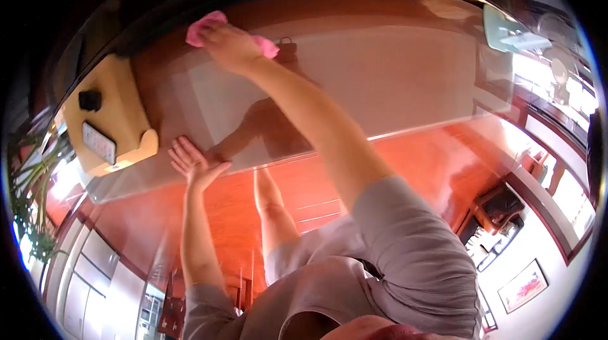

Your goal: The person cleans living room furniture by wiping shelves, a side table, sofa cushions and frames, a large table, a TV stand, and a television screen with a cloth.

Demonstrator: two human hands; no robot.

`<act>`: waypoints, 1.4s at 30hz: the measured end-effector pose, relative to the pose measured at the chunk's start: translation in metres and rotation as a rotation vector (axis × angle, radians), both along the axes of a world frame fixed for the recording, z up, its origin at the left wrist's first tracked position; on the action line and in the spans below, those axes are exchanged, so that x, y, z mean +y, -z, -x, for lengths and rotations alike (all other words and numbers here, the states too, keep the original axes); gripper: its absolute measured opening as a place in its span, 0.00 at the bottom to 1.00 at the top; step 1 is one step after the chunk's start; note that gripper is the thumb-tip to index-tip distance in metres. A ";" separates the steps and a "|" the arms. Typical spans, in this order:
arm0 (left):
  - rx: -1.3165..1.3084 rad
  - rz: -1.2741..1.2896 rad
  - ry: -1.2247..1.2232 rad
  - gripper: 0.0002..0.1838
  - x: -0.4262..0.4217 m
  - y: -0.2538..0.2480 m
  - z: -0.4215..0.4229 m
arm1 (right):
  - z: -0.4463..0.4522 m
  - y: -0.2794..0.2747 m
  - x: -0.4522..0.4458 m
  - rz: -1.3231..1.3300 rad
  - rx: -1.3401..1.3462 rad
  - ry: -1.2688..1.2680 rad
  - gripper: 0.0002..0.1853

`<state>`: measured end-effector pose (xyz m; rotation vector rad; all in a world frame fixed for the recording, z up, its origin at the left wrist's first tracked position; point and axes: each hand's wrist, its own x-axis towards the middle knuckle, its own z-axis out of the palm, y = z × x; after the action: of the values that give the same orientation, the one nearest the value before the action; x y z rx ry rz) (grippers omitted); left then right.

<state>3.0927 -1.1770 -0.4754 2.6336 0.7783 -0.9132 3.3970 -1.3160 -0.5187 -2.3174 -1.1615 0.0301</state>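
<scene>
A pink cloth (266, 47) lies bunched on the far part of the glossy reddish-brown table (392, 68), sticking out on both sides of my right hand (233, 47). That hand presses down on the cloth with its fingers over it; the fingertips partly sink into the folds. My left hand (195, 161) rests flat near the table's front edge, fingers spread and holding nothing. Just left of it stands a tan box (120, 112). On the box are a phone-like device (99, 142) with a lit or reflective face and a small black object (90, 100).
A pale green-blue object (506, 33) sits at the table's far right end. Leafy plants (31, 201) stand beyond the left end. A dark raised border runs along the back. Behind me are a framed picture (523, 285) and white cabinets (85, 270).
</scene>
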 end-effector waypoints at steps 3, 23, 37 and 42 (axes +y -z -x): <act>0.140 -0.093 -0.006 0.81 -0.021 -0.034 -0.033 | -0.051 -0.001 -0.152 0.030 0.051 0.095 0.29; 0.001 0.153 -0.116 0.88 -0.507 0.002 -0.350 | -0.133 0.008 -0.552 0.035 -0.081 0.743 0.30; 0.114 0.007 -0.151 0.87 -0.484 -0.011 -0.341 | -0.162 0.002 -0.424 -0.110 0.314 0.321 0.21; 0.066 0.077 -0.106 0.87 -0.494 -0.016 -0.346 | -0.191 -0.013 -0.512 -0.055 0.122 0.321 0.25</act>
<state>3.4388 -1.6708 -0.4589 2.4816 0.8712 -0.9856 3.5883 -1.8276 -0.5060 -2.3887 -0.7132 0.0216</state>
